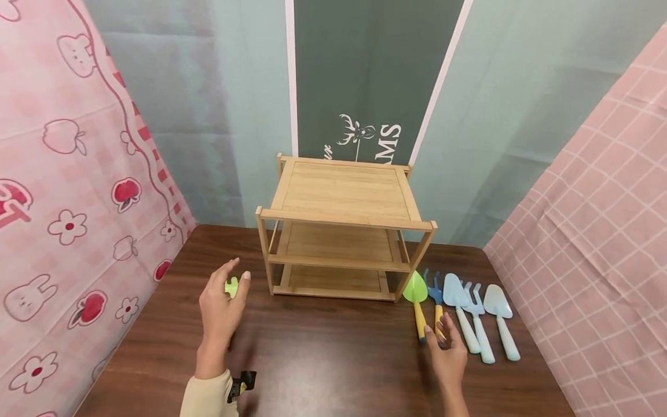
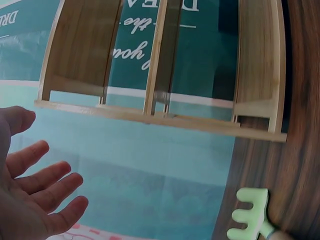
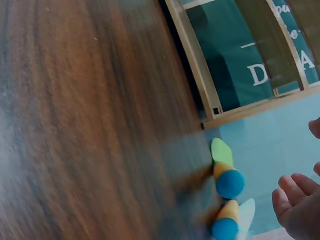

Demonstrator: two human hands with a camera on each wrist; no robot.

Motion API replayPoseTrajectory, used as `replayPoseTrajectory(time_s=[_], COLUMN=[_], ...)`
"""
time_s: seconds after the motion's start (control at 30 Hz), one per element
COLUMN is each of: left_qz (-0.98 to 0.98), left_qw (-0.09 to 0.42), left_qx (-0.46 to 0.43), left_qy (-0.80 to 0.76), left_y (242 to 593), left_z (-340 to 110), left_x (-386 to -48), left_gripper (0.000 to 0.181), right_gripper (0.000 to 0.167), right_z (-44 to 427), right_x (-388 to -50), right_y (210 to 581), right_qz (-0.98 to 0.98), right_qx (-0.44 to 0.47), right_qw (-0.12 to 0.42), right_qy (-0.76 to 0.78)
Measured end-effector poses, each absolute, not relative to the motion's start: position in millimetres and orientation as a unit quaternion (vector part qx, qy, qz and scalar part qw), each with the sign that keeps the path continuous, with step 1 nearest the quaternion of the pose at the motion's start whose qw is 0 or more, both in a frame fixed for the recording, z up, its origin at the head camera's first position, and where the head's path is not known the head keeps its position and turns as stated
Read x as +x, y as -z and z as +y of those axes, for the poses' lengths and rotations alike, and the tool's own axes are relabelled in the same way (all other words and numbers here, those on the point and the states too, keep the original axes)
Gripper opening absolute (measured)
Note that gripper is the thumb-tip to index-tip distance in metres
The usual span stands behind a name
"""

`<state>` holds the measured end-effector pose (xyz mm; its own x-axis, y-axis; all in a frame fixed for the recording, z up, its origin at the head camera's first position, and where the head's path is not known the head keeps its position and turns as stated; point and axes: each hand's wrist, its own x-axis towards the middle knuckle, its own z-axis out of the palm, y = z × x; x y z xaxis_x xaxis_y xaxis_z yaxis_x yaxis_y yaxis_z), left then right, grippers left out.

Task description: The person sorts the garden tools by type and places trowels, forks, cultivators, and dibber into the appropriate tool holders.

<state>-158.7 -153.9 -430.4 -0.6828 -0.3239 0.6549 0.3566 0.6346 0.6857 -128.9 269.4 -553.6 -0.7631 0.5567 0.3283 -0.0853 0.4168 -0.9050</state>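
Observation:
My left hand (image 1: 223, 304) hovers with spread fingers over the left of the table, holding nothing. Below it lies a small green hand rake (image 2: 254, 215), mostly hidden by the hand in the head view. My right hand (image 1: 449, 356), fingers loosely bent and nothing in them, is nearest the yellow handles of a green trowel (image 1: 415, 288) and a blue hand fork (image 1: 435, 294). Further right lie a light blue trowel (image 1: 455, 289), a light blue hand fork (image 1: 475, 308) and another pale blue trowel (image 1: 497, 301). A three-tier wooden shelf (image 1: 346, 194) stands between the hands, towards the back.
The dark wooden table (image 1: 312, 353) carries everything. A green and teal cloth (image 1: 250, 104) hangs behind the shelf. Pink patterned cloth (image 1: 68, 202) borders the left side, and pink checked cloth (image 1: 599, 243) the right. The green trowel's blade lies by the shelf's front right leg.

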Motion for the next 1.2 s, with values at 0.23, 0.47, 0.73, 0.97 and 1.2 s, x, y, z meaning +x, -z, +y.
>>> replayPoseTrajectory(time_s=[0.23, 0.47, 0.73, 0.97, 1.2], left_qz=[-0.792, -0.764, -0.715, -0.677, -0.663], left_qw=[0.38, 0.364, 0.367, 0.391, 0.391], left_qx=[0.028, 0.025, 0.015, 0.015, 0.027], left_qy=[0.478, 0.532, 0.595, 0.623, 0.638], left_y=[431, 430, 421, 392, 384], left_z=[-145, -136, -125, -108, -105], left_x=[-161, -171, -185, -183, -190], left_gripper=[0.032, 0.031, 0.032, 0.03, 0.031], right_gripper=[0.055, 0.057, 0.067, 0.069, 0.066], right_z=[248, 244, 247, 248, 248], right_x=[-119, -123, -132, -141, -147], right_y=[534, 547, 551, 554, 559], right_qz=[-0.761, -0.739, -0.73, -0.737, -0.732], right_qx=[-0.2, -0.222, -0.225, -0.216, -0.229], right_qw=[0.28, 0.276, 0.251, 0.258, 0.273], right_qy=[-0.549, -0.573, -0.594, -0.586, -0.581])
